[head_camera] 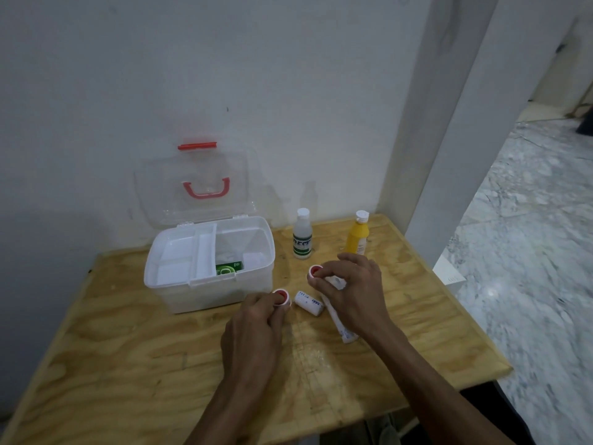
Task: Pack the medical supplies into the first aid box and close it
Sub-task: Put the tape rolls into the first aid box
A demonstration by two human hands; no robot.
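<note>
Two tape rolls pinched, one per hand: left hand (256, 319) on tape roll (282, 297), right hand (349, 290) on the second roll (315, 271); two bottles (clear bottle (302, 234), yellow bottle (357, 234)) beside one open box (208, 284)

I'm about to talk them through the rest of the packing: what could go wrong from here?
1. The right hand, pinching a tape roll, sits close to the clear bottle and yellow bottle, which could tip when it lifts.
2. The inner tray covers half the first aid box, so bottles may not fit upright.
</note>
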